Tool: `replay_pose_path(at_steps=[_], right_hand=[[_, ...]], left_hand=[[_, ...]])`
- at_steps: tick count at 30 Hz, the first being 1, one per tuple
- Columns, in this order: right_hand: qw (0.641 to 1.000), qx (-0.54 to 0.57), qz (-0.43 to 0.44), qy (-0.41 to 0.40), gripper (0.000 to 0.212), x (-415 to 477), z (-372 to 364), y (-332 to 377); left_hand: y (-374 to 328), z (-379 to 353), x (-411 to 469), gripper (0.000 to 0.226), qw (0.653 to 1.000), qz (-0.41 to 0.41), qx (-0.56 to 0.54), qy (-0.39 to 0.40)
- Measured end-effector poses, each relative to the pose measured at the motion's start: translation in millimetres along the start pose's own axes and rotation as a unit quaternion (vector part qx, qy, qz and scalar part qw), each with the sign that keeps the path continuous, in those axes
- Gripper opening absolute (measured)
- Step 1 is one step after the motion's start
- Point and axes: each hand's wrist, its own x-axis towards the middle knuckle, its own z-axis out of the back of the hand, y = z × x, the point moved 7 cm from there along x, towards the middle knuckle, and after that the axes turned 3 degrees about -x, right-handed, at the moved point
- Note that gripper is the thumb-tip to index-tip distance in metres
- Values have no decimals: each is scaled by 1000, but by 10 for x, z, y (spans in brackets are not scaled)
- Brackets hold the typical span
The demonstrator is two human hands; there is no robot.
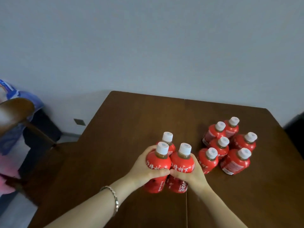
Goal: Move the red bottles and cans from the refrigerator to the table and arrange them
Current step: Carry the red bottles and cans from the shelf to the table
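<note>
Gripping one red bottle per hand, as we read it: left hand (143,168) has fingers and thumb curled round the left bottle (158,162), right hand (193,174) likewise curled round the right bottle (181,162). Both bottles are upright, sides touching, with the thumbs meeting at the seam between them. Their bases are down at the table (131,116); we can't tell whether they actually touch it. A third bottle (168,141) stands just behind the pair, white cap up, tight against them. The six-bottle cluster (222,145) stands on the table to the right, all upright and packed close, its nearest bottle just beside the right hand. We also see a metal bracelet (113,198) on the left wrist, a blurred chair (16,109) off the table's left side, and a wall socket (79,121) low on the wall.
</note>
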Motion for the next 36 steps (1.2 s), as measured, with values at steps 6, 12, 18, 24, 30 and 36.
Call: replay_pose_path(at_steps=[6,12,18,24,30,36], right_hand=[[1000,0,-17,-10,97,755,-56,-337],[998,-19,-18,-57,102,1021,15,-480],[998,-16,-4,-58,102,1199,69,-436],[997,-27,21,-69,92,1023,-33,-500],[997,-60,2,-37,112,845,-137,-339],[931,-347,85,-75,77,771,-219,174]], left_hand=[[467,298,756,81,1000,13,-10,-20],[630,391,1139,91,999,-18,32,4],[691,424,1379,100,996,-26,81,40],[828,438,1175,109,995,-12,77,60],[956,572,916,110,993,40,110,17],[726,553,795,83,959,91,258,-72]])
